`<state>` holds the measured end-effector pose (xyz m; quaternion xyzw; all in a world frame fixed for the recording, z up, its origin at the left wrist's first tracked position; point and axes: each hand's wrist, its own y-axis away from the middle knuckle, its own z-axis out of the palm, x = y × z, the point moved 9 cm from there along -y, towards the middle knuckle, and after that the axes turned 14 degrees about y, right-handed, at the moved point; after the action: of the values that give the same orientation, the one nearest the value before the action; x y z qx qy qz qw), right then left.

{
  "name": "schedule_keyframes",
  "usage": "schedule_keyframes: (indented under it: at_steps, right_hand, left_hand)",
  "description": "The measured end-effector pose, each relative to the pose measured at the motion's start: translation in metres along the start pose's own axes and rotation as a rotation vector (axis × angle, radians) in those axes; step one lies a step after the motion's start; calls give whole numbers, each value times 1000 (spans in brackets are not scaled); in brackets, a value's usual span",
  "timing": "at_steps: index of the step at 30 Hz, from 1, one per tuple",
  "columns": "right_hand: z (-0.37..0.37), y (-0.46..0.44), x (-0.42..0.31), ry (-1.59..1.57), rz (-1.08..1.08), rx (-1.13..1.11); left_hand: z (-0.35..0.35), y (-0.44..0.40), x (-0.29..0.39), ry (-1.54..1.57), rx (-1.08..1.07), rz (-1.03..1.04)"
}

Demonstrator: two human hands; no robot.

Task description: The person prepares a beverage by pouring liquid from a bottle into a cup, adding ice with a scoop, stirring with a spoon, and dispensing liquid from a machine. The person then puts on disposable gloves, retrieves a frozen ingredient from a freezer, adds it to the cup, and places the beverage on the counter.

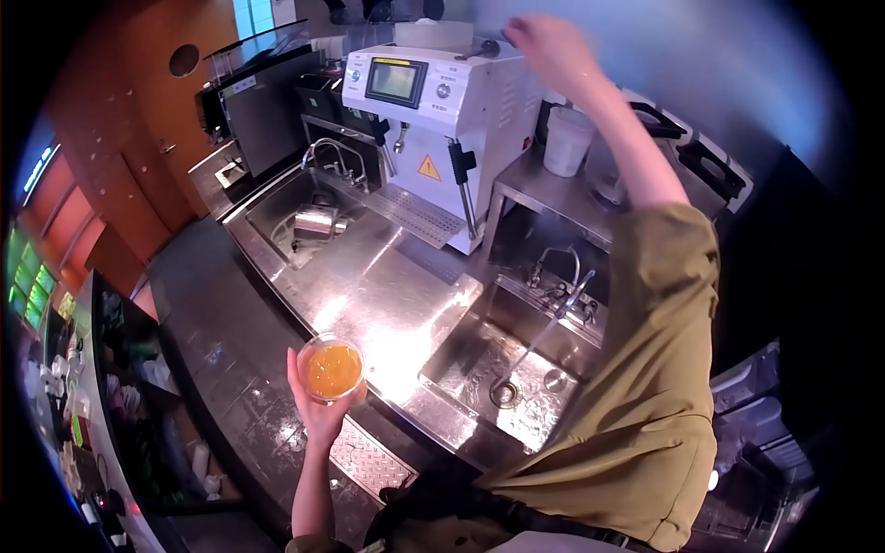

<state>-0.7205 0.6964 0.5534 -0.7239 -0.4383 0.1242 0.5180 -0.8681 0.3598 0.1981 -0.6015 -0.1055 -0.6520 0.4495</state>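
My left hand (323, 411) is wrapped round a clear cup (334, 370) of orange drink, held above the front edge of the steel counter. Raised high at the top, my right hand (549, 48) is by the upper right corner of a white machine (498, 92). Its fingers are curled, with a small dark bit at their tips that I cannot make out. A black spoon-like utensil (481, 50) lies on the machine's top, just left of those fingers. Beside it sits a whitish round tub (433, 35).
Water runs from a tap (579, 293) into the right sink (489, 323). The left sink (267, 226) holds a metal container (316, 223). A white bucket (566, 140) and a clear pitcher (606, 175) stand on the raised steel shelf (527, 184). A drip tray (415, 214) sits below the machine.
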Motion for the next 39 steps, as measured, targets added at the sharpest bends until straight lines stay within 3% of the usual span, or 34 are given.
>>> schedule_keyframes:
  at_steps: [2, 6, 9, 10, 15, 17, 22, 25, 26, 27, 28, 29, 30, 32, 36, 39]
  right_hand:
    - [58, -29, -14, 98, -90, 23]
    - [168, -52, 3, 284, 30, -291]
    - [254, -65, 28, -28, -195, -391]
    - [279, -69, 49, -116, -140, -444]
    - [253, -130, 87, -303, 28, -207]
    - [191, -141, 12, -318, -19, -45]
    - [170, -108, -237, -636, -279, -318]
    - [204, -61, -389, -548, -458, -464]
    - [223, -41, -434, -409, -628, -440]
    - [248, -17, -486, -169, -729, -737]
    - [304, 25, -508, -229, -843, -945]
    - [336, 55, -530, -423, -960, -805]
    - [353, 73, -553, -391, -997, -986]
    - [390, 85, -573, -275, -808, -1422]
    - [448, 55, -565, -466, -588, -1218]
    - [492, 43, -547, -426, -439, -1448]
  left_hand:
    - [-7, 0, 8, -42, 34, -23]
    - [-37, -1, 21, -124, 90, 70]
    - [-62, -11, 38, -265, 121, 152]
    - [-76, -12, 35, -236, 165, 168]
    - [-140, -19, 28, -316, 312, 216]
    - [-165, -28, 23, -360, 326, 222]
    - [-252, -63, 6, -308, 442, 188]
    - [-319, -99, -2, -241, 467, 209]
    - [-341, -114, -5, -199, 466, 219]
    - [-362, -129, -5, -248, 467, 206]
    - [-385, -145, -8, -317, 462, 166]
    - [-402, -164, -7, -251, 436, 179]
    - [-422, -189, -6, -191, 416, 186]
    - [-451, -245, -7, -187, 373, 164]
    - [-497, -364, -24, -146, 268, 203]
    - [-508, -459, -55, -66, 202, 229]
